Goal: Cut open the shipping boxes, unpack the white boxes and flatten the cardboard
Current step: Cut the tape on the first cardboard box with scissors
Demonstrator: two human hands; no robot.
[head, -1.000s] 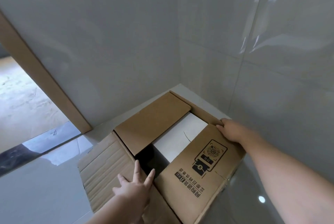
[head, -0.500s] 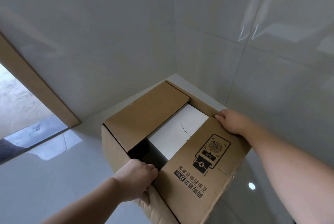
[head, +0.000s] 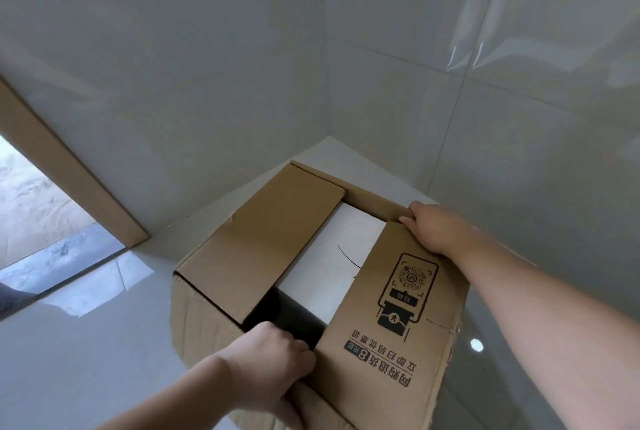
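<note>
Carton (head: 391,322) is sitting in a corner where two tiled walls (head: 207,65) are meeting, on a glossy pale floor (head: 86,360). Its top is lying partly open: left flap (head: 263,242) and printed right flap (head: 398,318) are folded inward, leaving a gap between them. White box (head: 332,256) is showing through that gap, lying inside the carton, with a thin dark curved line on its top. Near end of the gap is looking dark.

Left hand (head: 266,363) is gripping the carton's near rim, fingers curled over the edge into the dark opening, thumb down the outer wall. Right hand (head: 436,228) is holding the far end of the printed flap, fingers bent over its edge beside the far rim; fingertips are hidden, so how tightly they are clamping cannot be told.

At left, a wooden door frame (head: 69,166) is slanting down to the floor, with a rougher, sunlit surface lying beyond it
</note>
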